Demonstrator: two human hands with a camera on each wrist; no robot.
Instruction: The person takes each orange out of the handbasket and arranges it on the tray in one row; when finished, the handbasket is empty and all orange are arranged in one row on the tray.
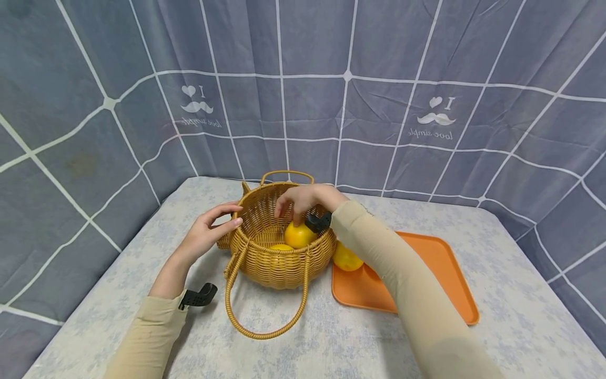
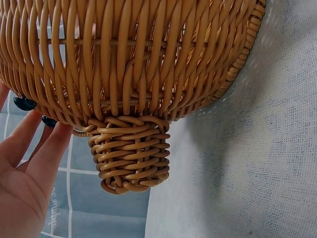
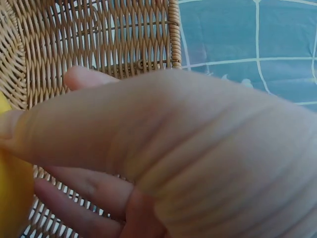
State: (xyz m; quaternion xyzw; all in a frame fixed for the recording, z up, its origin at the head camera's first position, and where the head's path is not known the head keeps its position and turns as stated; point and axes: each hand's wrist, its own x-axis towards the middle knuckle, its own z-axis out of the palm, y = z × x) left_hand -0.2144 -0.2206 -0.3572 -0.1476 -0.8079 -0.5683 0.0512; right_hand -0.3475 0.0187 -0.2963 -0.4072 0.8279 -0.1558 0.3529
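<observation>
Nearest the camera are your beige sleeves [image 1: 402, 279], running up from the near side of the tabletop [image 1: 208, 358], each with a small black device [image 1: 199, 296] at the wrist, on which no brand can be read. Your hands are apart. Your left hand [image 1: 205, 234] has straight fingers and thumb, their tips resting on the rim of the wicker basket [image 1: 279, 271], beside its woven snout [image 2: 131, 153] and dark beads [image 2: 25, 103]. Your right hand [image 1: 303, 202] reaches inside, thumb touching the upper yellow fruit [image 1: 299, 238], the other fingers loose and spread clear of it. Below and to the left lies the lower yellow fruit [image 1: 281, 247], partly hidden by the basket wall. The basket stands left of centre, towards the tabletop's far edge, its front handle [image 1: 265, 335] flopped towards the near edge and its back handle [image 1: 287, 172] upright. Just beside it, the outer yellow fruit [image 1: 347, 258] sits at the left end of the orange tray [image 1: 431, 252], towards the tabletop's right edge. Beyond the far edge hangs a grey-blue checked curtain [image 1: 312, 42], printed twice with "I", a heart, a moustache and "love simple", the lettering reversed.
</observation>
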